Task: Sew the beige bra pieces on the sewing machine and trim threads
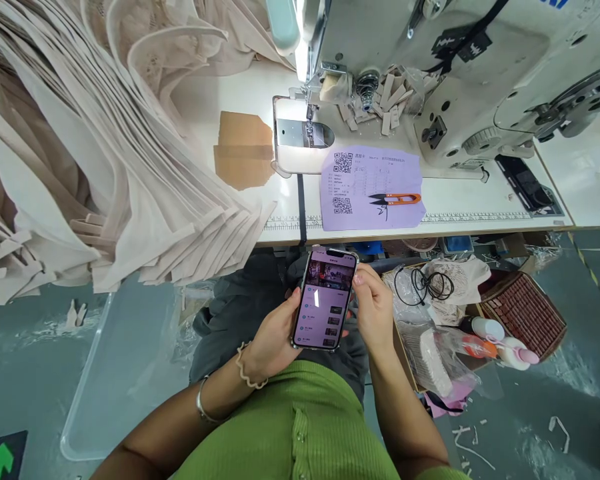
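Note:
Held above my lap, a phone (325, 300) shows a lit screen with pictures at its top and a list beneath. My left hand (275, 333) is wrapped round its left edge, the thumb along the side and the other fingers mostly behind. At the upper right edge of the phone, my right hand (373, 303) grips it with bent fingers near the corner. A beige wavy band (243, 367) and a silver bangle (203, 400) circle my left wrist.
A sewing machine (480, 87) stands on the white table (280, 230). Beige fabric pieces (180, 200) hang over its left edge. Orange snips (403, 199) lie on a purple paper (345, 187). Right of my lap is a box (405, 360) of supplies; a clear bin (125, 367) stands left.

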